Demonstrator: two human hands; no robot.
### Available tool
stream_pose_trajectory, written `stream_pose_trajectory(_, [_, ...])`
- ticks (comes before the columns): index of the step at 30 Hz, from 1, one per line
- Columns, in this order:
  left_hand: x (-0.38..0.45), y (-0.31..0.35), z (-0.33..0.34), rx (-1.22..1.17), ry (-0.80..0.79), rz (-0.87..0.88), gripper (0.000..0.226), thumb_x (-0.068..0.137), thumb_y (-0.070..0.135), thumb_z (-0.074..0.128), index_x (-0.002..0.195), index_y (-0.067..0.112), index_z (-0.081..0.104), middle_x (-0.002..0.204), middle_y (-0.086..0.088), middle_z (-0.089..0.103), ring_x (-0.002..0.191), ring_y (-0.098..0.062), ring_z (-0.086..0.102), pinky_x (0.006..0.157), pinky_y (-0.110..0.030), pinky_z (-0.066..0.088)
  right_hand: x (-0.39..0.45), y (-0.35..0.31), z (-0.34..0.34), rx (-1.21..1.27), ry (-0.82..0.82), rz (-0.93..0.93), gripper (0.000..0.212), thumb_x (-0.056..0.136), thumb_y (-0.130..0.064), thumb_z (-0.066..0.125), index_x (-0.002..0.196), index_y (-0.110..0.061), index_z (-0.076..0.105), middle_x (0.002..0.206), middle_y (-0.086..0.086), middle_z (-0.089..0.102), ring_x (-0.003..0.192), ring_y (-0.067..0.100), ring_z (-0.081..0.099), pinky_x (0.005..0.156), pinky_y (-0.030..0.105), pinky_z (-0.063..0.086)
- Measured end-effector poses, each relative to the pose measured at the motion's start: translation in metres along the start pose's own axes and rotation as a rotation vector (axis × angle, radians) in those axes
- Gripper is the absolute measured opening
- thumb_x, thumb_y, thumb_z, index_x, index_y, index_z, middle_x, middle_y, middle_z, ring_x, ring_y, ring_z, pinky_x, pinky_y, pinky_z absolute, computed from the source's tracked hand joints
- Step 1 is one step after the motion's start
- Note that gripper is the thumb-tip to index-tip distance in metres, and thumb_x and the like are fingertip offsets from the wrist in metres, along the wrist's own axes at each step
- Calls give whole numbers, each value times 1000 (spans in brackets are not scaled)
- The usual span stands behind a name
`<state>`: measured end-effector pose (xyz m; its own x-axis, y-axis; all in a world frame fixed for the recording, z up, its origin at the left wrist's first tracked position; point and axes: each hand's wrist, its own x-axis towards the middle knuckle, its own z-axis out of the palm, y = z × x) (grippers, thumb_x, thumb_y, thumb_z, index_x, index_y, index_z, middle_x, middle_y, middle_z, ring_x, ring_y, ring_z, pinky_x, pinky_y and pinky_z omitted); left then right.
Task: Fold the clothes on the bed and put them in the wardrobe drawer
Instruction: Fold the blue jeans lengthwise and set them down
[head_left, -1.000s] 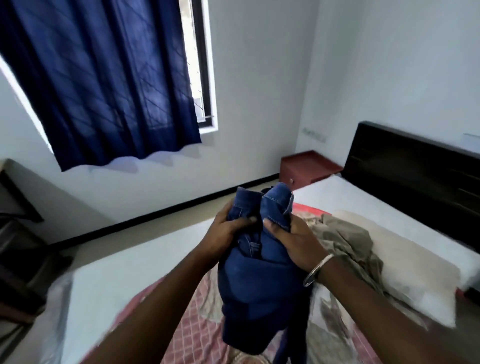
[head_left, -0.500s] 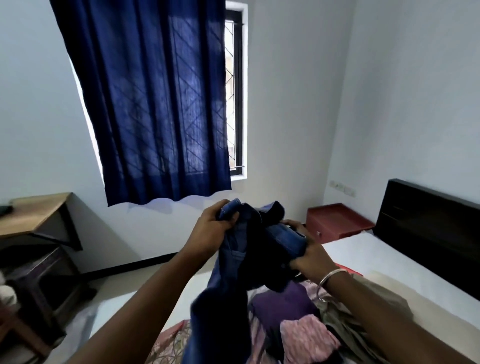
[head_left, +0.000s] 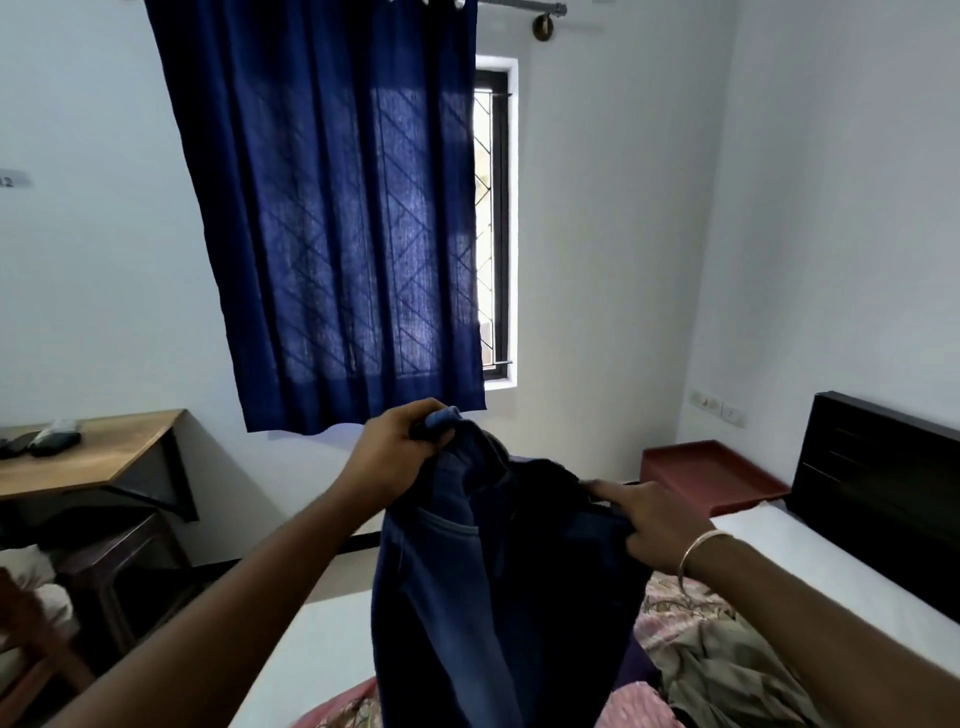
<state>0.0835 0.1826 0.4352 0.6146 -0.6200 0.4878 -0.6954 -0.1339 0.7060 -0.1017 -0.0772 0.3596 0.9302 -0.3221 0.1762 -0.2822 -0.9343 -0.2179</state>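
Note:
I hold a pair of blue jeans (head_left: 467, 597) up in the air over the bed (head_left: 810, 561). My left hand (head_left: 400, 452) grips the waistband at its top left corner. My right hand (head_left: 644, 525), with a metal bangle on the wrist, holds the waistband's other side lower and to the right. The legs hang down out of the bottom of the view. Under and right of the jeans lie more clothes on the bed: an olive-brown garment (head_left: 727, 670) and pink patterned cloth (head_left: 670, 603). No wardrobe or drawer is in sight.
A dark headboard (head_left: 878, 493) stands at the right, with a red bedside cabinet (head_left: 711, 473) beside it. A wooden desk (head_left: 83, 457) and dark chair (head_left: 124, 566) are at the left. A blue curtain (head_left: 337, 218) covers the window ahead.
My hands have moved apart, spreading the bunched jeans open along the waistband. My left hand has risen. The view has tilted up, showing more of the curtain and wall.

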Motion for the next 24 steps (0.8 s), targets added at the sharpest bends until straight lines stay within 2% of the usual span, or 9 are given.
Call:
stream_pose_trajectory(2, [5, -10, -15, 198, 41, 19, 14, 90, 15, 69, 90, 29, 68, 84, 7, 69, 86, -13, 64, 80, -26, 48, 4, 11, -14, 12, -12, -90, 92, 67, -13, 53, 132, -73, 25, 96, -8, 71, 78, 18, 66, 70, 35, 55])
stream_pose_trajectory(4, [8, -22, -31, 362, 39, 68, 18, 90, 14, 66, 95, 31, 67, 86, 8, 68, 86, -16, 64, 79, -32, 50, 7, 14, -33, 28, 0, -175, 89, 74, -4, 58, 134, -65, 33, 91, -14, 67, 72, 12, 60, 69, 29, 50])
stream_pose_trajectory(6, [10, -31, -49, 511, -58, 122, 33, 93, 13, 59, 111, 41, 58, 93, 9, 67, 84, -18, 64, 74, -36, 53, 13, 15, -52, 46, 19, -231, 76, 77, 1, 60, 133, -49, 48, 101, -15, 65, 81, 7, 59, 76, 23, 46])
stream_pose_trajectory(9, [10, -41, -72, 699, -273, 182, 67, 96, 9, 55, 135, 61, 36, 111, 17, 62, 93, -12, 62, 77, -33, 54, 24, 20, -71, 23, 36, -285, 56, 75, 5, 58, 116, -34, 62, 101, -10, 65, 91, 12, 61, 85, 29, 47])
stream_pose_trajectory(14, [12, -39, -94, 756, -353, 343, 75, 93, 11, 61, 113, 79, 33, 115, 16, 64, 95, -8, 64, 79, -31, 58, 41, 23, -99, -98, 67, -297, 41, 66, 9, 51, 86, -25, 60, 83, -10, 55, 79, 16, 55, 75, 35, 47])
stream_pose_trajectory(16, [14, -34, -101, 808, -343, 497, 71, 92, 15, 63, 121, 73, 35, 106, 15, 64, 84, -8, 64, 71, -30, 58, 44, 21, -108, -113, 66, -292, 40, 66, 12, 50, 84, -22, 60, 82, -9, 54, 78, 17, 54, 74, 34, 46])
stream_pose_trajectory(19, [17, -32, -107, 928, -327, 709, 75, 83, 6, 70, 133, 52, 39, 101, 3, 65, 68, -15, 64, 55, -31, 57, 43, 20, -121, -171, 14, -244, 48, 69, 11, 49, 77, -36, 52, 77, -14, 54, 77, 18, 55, 71, 33, 47])
stream_pose_trajectory(21, [17, -30, -113, 984, -253, 821, 82, 73, 2, 76, 131, 52, 45, 104, -2, 60, 57, -19, 60, 43, -27, 50, 39, 20, -130, -149, 6, -224, 51, 70, 11, 46, 73, -40, 52, 74, -14, 57, 75, 15, 55, 66, 24, 44])
stream_pose_trajectory(24, [12, -27, -117, 1010, -186, 1013, 52, 80, 15, 70, 126, 35, 54, 106, -5, 56, 60, -20, 60, 41, -26, 47, 36, 20, -136, -109, -4, -196, 46, 79, 10, 50, 95, -29, 68, 89, -9, 66, 83, 13, 60, 71, 16, 43])
